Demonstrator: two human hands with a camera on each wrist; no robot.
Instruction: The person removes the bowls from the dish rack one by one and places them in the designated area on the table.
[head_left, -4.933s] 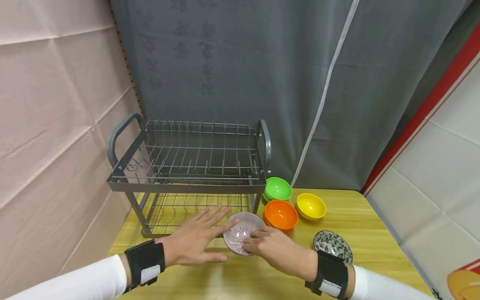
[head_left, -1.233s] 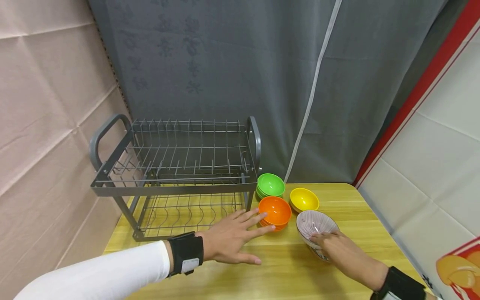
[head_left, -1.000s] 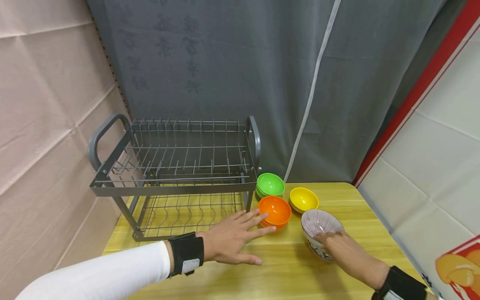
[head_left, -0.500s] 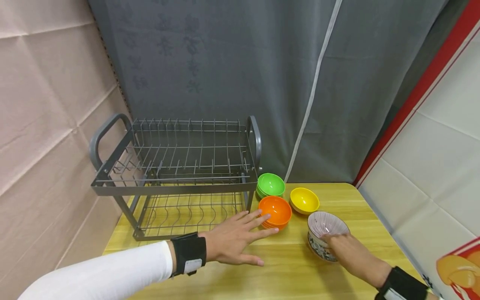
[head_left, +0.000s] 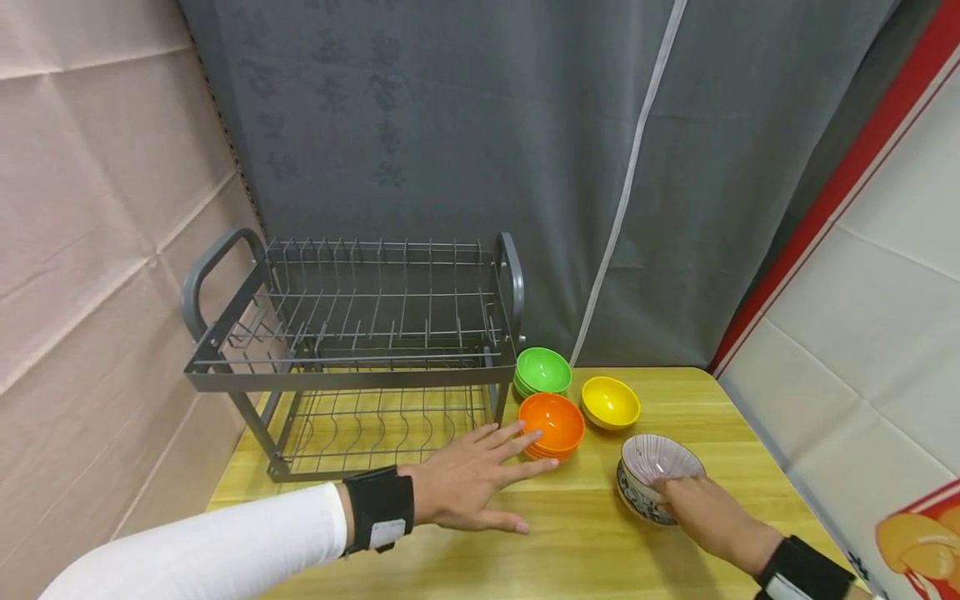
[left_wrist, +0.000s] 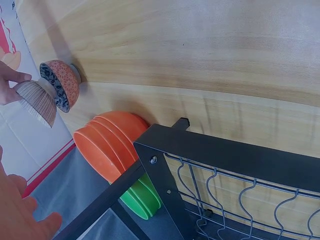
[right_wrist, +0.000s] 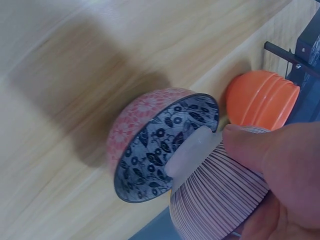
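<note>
Nearest, toward the right front edge of the pale, grained wooden surface [head_left: 570,542], the right hand [head_left: 693,510] pinches the rim of a ribbed bowl [head_left: 660,457], thumb on the finely lined outside. It is glazed, with thin radiating stripes, and the right wrist view shows it tilted, its white foot ring partly inside a patterned bowl [right_wrist: 150,145]. That bowl has a dark blue floral inside and a reddish floral outside, and it rests on the wood. The left hand [head_left: 468,483] lies flat on the surface near the front middle, fingers straight and spread, holding nothing; its fingertips [head_left: 534,433] touch the rim of the orange bowls [head_left: 552,422], a smooth glossy nested stack. Just beyond stand the green bowls [head_left: 542,371], also stacked, and a single yellow bowl [head_left: 611,402], round and shiny. At the back left sits a two-tier dish rack [head_left: 352,333] of grey metal wire with curved handles.
</note>
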